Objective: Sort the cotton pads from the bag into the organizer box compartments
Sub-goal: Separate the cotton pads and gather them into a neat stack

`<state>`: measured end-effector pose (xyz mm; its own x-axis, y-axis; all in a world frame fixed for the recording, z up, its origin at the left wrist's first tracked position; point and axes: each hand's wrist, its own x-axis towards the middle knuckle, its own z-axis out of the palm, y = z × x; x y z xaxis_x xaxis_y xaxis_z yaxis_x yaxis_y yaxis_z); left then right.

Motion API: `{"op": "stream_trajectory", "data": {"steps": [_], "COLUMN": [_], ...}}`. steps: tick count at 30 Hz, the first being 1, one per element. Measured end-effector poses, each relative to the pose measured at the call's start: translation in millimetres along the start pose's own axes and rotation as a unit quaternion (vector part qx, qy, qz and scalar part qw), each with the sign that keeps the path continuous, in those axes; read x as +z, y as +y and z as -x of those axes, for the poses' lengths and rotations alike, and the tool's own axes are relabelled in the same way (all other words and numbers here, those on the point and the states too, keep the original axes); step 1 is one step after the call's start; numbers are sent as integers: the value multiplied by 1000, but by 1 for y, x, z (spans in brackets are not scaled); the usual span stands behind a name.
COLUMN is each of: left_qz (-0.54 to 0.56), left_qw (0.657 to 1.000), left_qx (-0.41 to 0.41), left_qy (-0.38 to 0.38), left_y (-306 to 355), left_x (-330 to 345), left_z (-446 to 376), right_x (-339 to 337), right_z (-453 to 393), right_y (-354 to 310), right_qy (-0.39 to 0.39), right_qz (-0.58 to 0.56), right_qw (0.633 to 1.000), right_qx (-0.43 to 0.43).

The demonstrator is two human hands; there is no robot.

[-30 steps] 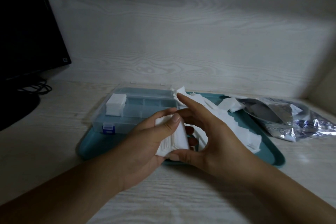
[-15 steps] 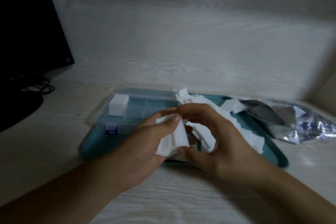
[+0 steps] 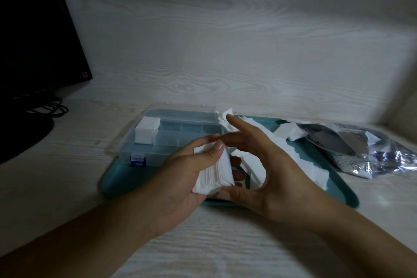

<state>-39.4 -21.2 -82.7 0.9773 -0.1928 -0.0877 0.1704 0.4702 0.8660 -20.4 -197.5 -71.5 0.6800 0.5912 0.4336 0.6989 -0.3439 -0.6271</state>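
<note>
Stack of white square cotton pads [image 3: 213, 172] | left hand [image 3: 180, 178] grips | right hand [image 3: 270, 171] loosely spread, thumb touching.

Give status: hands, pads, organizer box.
Left hand grips pad stack. Right hand open, thumb under stack. Organizer box open on tray, one compartment filled. Loose pads on tray.

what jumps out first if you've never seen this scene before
Front and centre, the left hand grips a stack of white cotton pads, with the right hand open beside it, thumb under the stack. Behind them a clear organizer box sits on a teal tray, one left compartment already holding pads. A crinkled silver bag lies to the right.
</note>
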Motion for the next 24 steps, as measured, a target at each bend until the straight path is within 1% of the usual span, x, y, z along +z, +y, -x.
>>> {"op": "stream_trajectory", "data": {"steps": [6,11,16,21,24], "left_qz": [2,-10,-28,-65,-78], "left_qw": [999,998,999,997,996], "left_qx": [-2,11,23,34,40], "left_qy": [-37,-53,-31,-34,-35], "left_y": [2,0,-1,-1,-2], "left_x": [1,1,2,3,3], "left_z": [3,6,6,7,7], "right_x": [2,6,14,15,14], "right_z": [-1,2,3,5,6], "right_y": [1,-1,-3,-5,-6], "right_qy": [4,16,15,16,7], "right_qz": [3,40,38,65,46], "right_qw": [1000,999,999,998,999], "right_qx": [-2,-3,-10,-18,-18]}}
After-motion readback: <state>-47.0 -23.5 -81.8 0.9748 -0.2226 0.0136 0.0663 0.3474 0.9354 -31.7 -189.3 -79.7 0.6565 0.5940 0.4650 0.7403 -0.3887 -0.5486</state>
